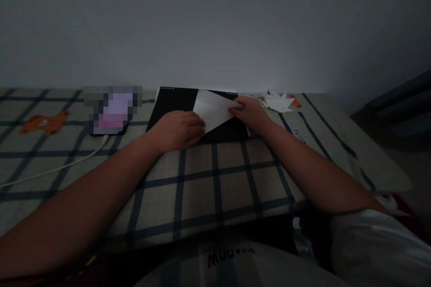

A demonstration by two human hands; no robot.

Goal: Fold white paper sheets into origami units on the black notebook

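Left hand (182, 129) presses flat on the white paper's (213, 110) lower corner; right hand (249, 113) pinches its far edge. Paper lies folded into a triangle on a black pad (175, 101); further folds appear pending. Finished folded pieces (279, 102) rest nearby.

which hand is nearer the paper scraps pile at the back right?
Right. The right hand sits on the white sheet's right corner, just left of the scraps. The left hand presses the sheet's left edge, farther away.
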